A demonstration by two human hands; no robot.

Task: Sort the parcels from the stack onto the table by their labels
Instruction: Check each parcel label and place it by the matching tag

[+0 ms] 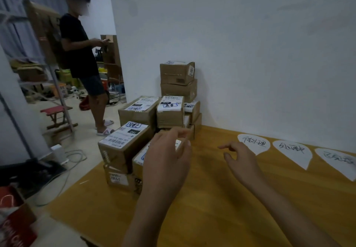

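A stack of brown cardboard parcels (154, 123) is seen at the far left end of a yellow-orange wooden table (221, 198), piled against a plain white wall (250, 44). Most of the parcels carry white printed shipping labels marked in blue ink. The tallest column, at the back, is topped by a small brown box (176, 73).

The left hand (166, 162) is held over the near side of the stack, fingers spread and slightly curled, nothing gripped. A low parcel with a white label (141, 157) is partly hidden beneath it; whether the palm touches that parcel cannot be told. Just to the left of this hand, a long brown parcel bearing a label numbered 150 (123, 142) lies on top of a lower box (117, 177).

The right hand (239, 158) is held above bare tabletop, apart from the left hand and to the right of the stack, fingers loosely opened, empty. No parcel is touched by it.

Beyond the right hand, three white teardrop-shaped paper tags (292, 150) with handwritten black characters are laid in a row along the far right of the table, near the wall.

In the background at left, a second person in a dark shirt and shorts (82, 54) is seen standing on the floor, hands held together at chest level. A small red folding stool (55, 115) stands nearby.
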